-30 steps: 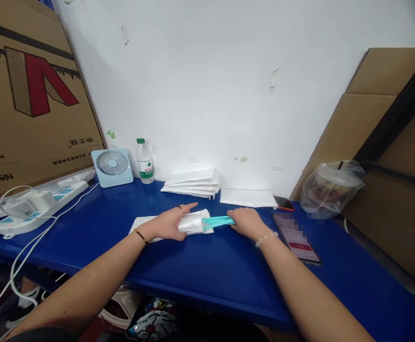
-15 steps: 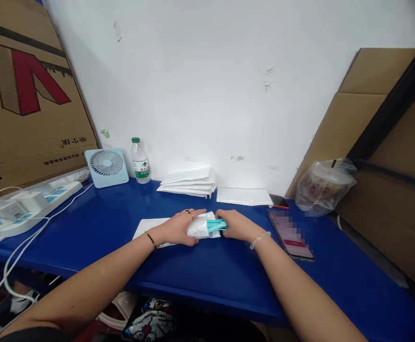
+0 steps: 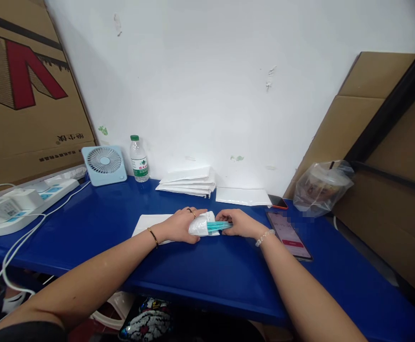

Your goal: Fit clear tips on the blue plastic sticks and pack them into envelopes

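Observation:
On the blue table (image 3: 207, 275) my left hand (image 3: 179, 226) presses down on a white padded envelope (image 3: 146, 223) and grips its puffed open end (image 3: 202, 224). My right hand (image 3: 239, 223) holds a bundle of thin teal sticks (image 3: 217, 226), whose far ends sit inside the envelope's mouth. The two hands lie close together at the table's middle, the sticks between them.
A stack of white envelopes (image 3: 189, 182) and one flat envelope (image 3: 243, 195) lie by the wall. A phone (image 3: 288, 234) lies right of my right hand, a bagged drink cup (image 3: 321, 187) behind it. A small fan (image 3: 104, 164), water bottle (image 3: 138, 159) and power strip (image 3: 25, 202) stand at left.
My right hand has moved left toward the envelope, and the teal sticks have gone deeper into its mouth, so less of them shows. My left hand has stayed on the envelope.

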The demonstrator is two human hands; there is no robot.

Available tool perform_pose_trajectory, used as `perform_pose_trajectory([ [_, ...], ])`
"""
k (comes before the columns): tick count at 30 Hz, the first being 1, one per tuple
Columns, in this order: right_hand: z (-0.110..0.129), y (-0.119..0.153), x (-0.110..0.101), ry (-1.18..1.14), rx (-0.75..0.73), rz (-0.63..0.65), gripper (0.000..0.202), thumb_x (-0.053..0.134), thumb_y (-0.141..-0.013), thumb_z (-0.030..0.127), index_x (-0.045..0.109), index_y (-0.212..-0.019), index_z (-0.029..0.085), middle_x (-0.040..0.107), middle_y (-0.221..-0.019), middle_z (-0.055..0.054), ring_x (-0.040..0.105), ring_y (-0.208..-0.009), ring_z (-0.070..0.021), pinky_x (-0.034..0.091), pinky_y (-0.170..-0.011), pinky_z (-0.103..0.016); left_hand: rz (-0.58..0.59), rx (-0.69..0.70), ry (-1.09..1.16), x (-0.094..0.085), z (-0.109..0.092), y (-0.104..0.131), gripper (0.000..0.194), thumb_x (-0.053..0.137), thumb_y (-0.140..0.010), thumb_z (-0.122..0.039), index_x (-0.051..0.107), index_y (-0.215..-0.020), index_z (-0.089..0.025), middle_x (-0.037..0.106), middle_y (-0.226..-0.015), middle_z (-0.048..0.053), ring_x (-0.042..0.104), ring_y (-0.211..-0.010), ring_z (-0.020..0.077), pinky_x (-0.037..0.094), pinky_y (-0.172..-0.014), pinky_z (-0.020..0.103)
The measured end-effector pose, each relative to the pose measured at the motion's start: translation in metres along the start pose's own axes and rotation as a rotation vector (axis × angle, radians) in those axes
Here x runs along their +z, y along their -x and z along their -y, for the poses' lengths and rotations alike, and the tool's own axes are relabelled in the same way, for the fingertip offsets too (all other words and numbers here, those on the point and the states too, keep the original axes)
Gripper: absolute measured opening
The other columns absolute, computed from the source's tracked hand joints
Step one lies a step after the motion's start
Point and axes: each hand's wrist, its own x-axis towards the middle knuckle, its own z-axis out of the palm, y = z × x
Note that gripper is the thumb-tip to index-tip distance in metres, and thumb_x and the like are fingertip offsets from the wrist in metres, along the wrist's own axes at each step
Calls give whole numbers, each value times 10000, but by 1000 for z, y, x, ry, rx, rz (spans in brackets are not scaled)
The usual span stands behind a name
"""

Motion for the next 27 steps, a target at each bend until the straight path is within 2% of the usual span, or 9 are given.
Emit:
perform_pose_trajectory([
  [3,-2,2,-4,-37,-2,3,463,743,-627,305,615,-1056,182,627,-954,-30,572,-859,-167,456,-766,-273,-17,-3,0,5,0,-1,936,689,-622,-470,266,-1427,-249,499,-1269,102,430,-1184,343,360,-952,418],
  [5,-6,4,-8,-60,50,11,439,678,-710,407,617,-1075,171,625,-966,-49,570,-866,-170,457,-762,-278,-42,-5,4,6,-1,1,918,683,-636,-452,260,-1427,-256,495,-1275,98,431,-1181,334,357,-954,411],
  [7,-11,5,-12,-39,113,13,376,584,-791,437,636,-1046,164,629,-923,-54,573,-816,-162,456,-726,-276,-69,16,-9,4,-3,3,896,674,-651,-415,253,-1427,-267,494,-1273,91,441,-1166,323,354,-953,403],
  [12,-18,5,-14,70,113,-3,289,530,-827,405,669,-941,179,618,-899,-44,564,-770,-150,440,-692,-266,-75,88,-63,-4,-8,11,862,660,-651,-334,269,-1418,-287,512,-1216,73,478,-1102,292,355,-941,381],
  [17,-20,5,-11,141,129,4,197,652,-709,304,646,-849,165,599,-838,-26,543,-705,-134,422,-611,-232,-48,133,-76,-11,-7,22,880,667,-632,-308,268,-1416,-303,512,-1222,61,486,-1093,284,343,-954,363],
  [22,-21,3,-11,159,254,9,106,618,-675,188,605,-776,160,594,-698,2,512,-600,-108,383,-537,-207,-34,147,-84,-12,-5,25,893,670,-623,-316,264,-1418,-307,509,-1222,61,491,-1080,284,340,-953,361],
  [24,-21,7,-17,135,288,-18,99,613,-656,172,593,-751,159,582,-660,8,502,-577,-105,378,-529,-207,-33,137,-81,-11,-5,24,903,674,-621,-327,255,-1421,-306,507,-1221,61,490,-1077,285,342,-949,362],
  [27,-19,18,-33,-35,228,-24,110,598,-687,227,577,-767,154,560,-625,15,498,-566,-104,388,-541,-215,-37,117,-62,-9,-3,23,926,687,-617,-359,241,-1426,-298,499,-1227,67,484,-1083,291,336,-955,371],
])
